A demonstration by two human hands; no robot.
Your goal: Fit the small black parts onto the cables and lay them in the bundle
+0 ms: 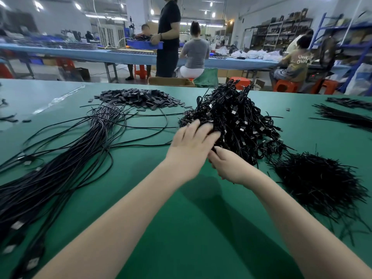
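A tall tangled heap of black cables with metal plugs stands in the middle of the green table. My left hand lies on the heap's near left side with its fingers stretched over the cables. My right hand is at the heap's near edge, fingers curled round some black cable there; what exactly it holds is hidden. A pile of small black parts lies further back on the left. A long bundle of black cables runs along the left side toward me.
A bushy pile of thin black ties lies on the right. More black strands sit at the far right edge. Beyond the table, people work at a long blue bench, with red stools and shelves behind.
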